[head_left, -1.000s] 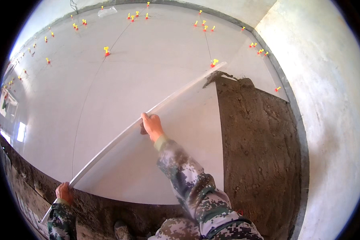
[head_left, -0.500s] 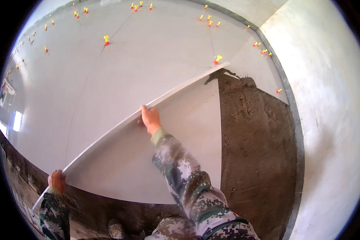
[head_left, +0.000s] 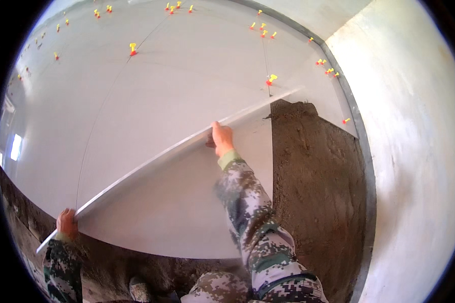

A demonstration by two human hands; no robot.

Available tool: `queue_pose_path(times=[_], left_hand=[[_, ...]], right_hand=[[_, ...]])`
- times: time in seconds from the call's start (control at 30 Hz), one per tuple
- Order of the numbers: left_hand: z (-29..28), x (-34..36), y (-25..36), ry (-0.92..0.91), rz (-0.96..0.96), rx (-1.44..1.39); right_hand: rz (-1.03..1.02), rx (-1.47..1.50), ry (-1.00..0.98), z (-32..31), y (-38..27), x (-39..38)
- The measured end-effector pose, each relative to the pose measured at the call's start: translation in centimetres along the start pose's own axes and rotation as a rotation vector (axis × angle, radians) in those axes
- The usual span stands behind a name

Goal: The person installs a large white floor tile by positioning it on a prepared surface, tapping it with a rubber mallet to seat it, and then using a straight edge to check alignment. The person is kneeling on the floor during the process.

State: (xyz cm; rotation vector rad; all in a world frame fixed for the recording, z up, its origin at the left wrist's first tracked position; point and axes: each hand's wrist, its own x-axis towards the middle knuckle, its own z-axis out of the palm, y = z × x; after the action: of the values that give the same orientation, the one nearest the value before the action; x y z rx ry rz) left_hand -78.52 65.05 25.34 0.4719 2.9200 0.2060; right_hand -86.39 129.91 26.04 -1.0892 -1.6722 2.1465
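A long, thin, pale metal straightedge (head_left: 147,168) runs diagonally over the grey floor tiles, from low left up to the right. Near its lower left end, my left hand (head_left: 66,223) is closed around it. My right hand (head_left: 221,138) grips it past its middle, thumb on the top edge, fingers partly hidden behind. Under my right forearm lies a large glossy grey tile (head_left: 177,222), its right edge bordering a brown mortar bed (head_left: 318,187). The straightedge's far end is blurred and reaches over the top of this bed, close to a yellow-and-red levelling clip (head_left: 271,80).
Several more yellow-and-red clips, one (head_left: 133,49) larger in view, stand along the tile joints. A white wall (head_left: 414,136) rises on the right, with a grey strip at its foot. Bare brown ground and my shoe (head_left: 139,289) are at the lower edge.
The straightedge's far end has moved right and slightly down, its near end slightly left. My right hand has moved right and a little up; my left hand has shifted slightly left and up.
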Motion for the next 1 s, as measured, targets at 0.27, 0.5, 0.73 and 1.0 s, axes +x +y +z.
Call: queue_pose_path(times=[0.27,0.5,0.73,1.0], left_hand=[[-0.9,1.7,2.7,0.012,0.058,-0.015],[-0.8,9.2,11.8,-0.103,0.235,0.004],[0.0,12.9,17.2,-0.098,0.351,0.087],[-0.6,14.2,18.3,-0.217,0.383,0.093]], right_hand=[[-0.032,-0.053,0.031,-2.1,0.1,4.9],[-0.078,-0.048,0.165,-6.9,-0.6,5.7],[0.012,-0.029,0.138,-9.4,-1.0,4.2],[-0.002,-0.07,0.21,-11.4,-0.6,3.7]])
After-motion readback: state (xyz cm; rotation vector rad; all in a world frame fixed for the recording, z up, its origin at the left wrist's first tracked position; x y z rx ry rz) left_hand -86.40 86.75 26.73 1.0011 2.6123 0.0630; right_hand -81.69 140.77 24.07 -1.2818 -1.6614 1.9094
